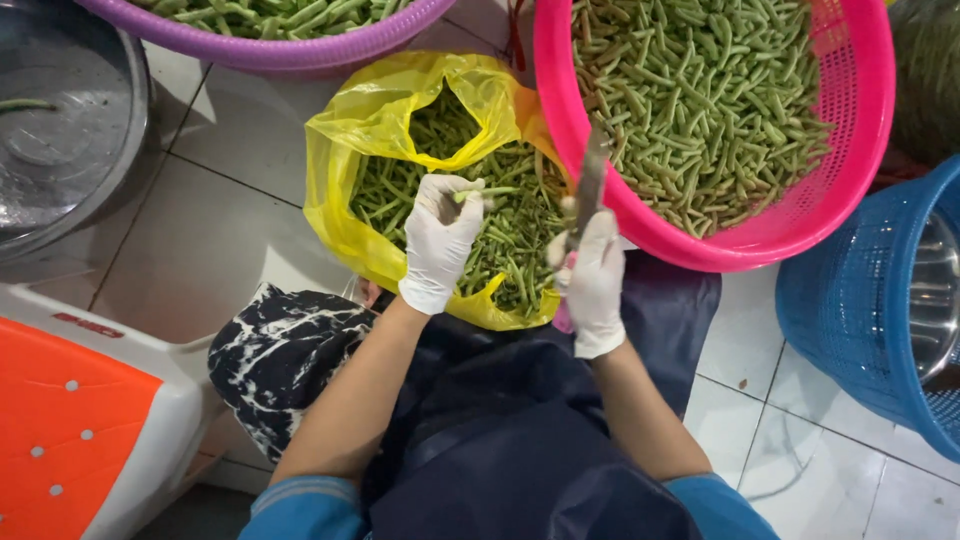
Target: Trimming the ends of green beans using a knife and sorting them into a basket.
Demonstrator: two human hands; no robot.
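The left hand (440, 240), in a white glove, pinches a single green bean (478, 193) between thumb and fingertips, its fingers closed on it; the bean pokes out to the right, its long axis running roughly level toward the other hand, above the open mouth of the yellow plastic bag (345, 150). The right hand (592, 280), gloved too, is clenched round the handle of a knife (590, 180) whose blade stands nearly upright, tilted a little to the right, just beside the bean's free end but apart from it. So the bean lies left of the blade and crosswise to it, held by the left hand alone. The bag is full of uncut beans and rests on the person's dark apron (520, 420). Touching the bag on the right is a pink basket (850, 200) heaped with short cut pieces; a purple basket (290, 50) of beans sits above, a blue basket (850, 330) at right, a steel basin (90, 150) at left, on white tiled floor (200, 250).
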